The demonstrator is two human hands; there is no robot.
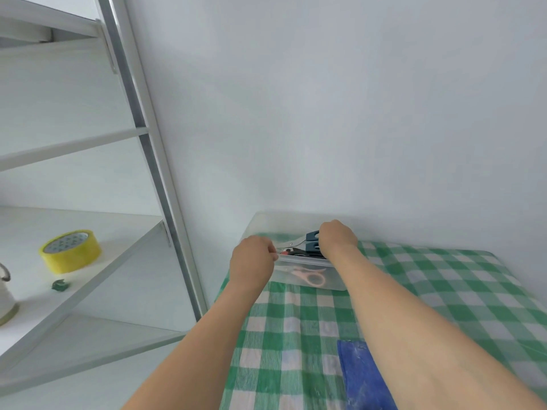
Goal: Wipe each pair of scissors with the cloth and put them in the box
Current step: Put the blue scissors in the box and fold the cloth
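The left hand (251, 261) grips the box (334, 281) rim; the right hand (337, 236) grips blue scissors (312, 235) inside it, above pink scissors (312, 278).

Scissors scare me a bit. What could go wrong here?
The right hand grips the blue scissors inside the box, so a blade might nick a finger. The box sits near the table's far corner, held by the left hand; a hard push could slide it off.
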